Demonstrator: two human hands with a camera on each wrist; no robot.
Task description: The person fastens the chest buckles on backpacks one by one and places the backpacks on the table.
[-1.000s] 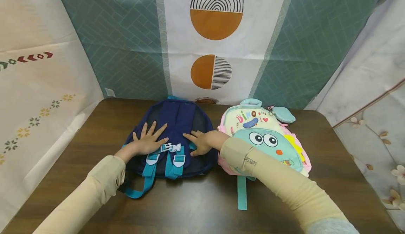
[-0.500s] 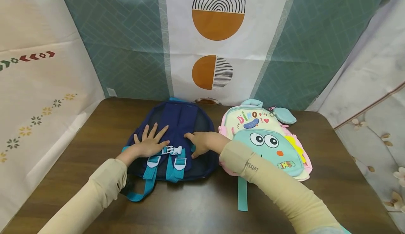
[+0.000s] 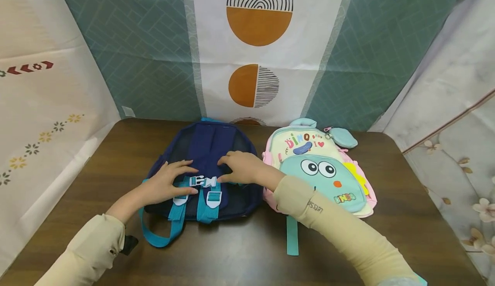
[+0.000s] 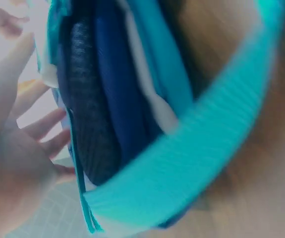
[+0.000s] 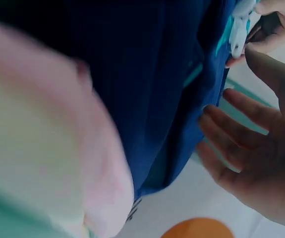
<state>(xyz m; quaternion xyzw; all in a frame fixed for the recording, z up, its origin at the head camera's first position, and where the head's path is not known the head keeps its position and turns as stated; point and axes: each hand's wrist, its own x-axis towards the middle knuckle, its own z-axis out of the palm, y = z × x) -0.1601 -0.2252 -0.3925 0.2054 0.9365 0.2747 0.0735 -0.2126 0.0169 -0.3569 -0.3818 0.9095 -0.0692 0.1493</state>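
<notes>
Place: screened-off tabletop bay; home or studio, can't tell. Evidence, head view: dark wood-look table [image 3: 247, 256] at 6 o'clock, walled by printed sheets. Green-and-white backdrop [image 3: 151, 49] at 12 o'clock, half-orange circles, horizontal crease. Cream sheet [image 3: 42, 96] at 10 o'clock, small flower motifs, also creased. Pale sheet [image 3: 452, 161] at 2 o'clock, blossom-branch print. Goods on table everyday: navy backpack [image 3: 209, 144], dino backpack [image 3: 319, 178]. Don't settle room type.
</notes>
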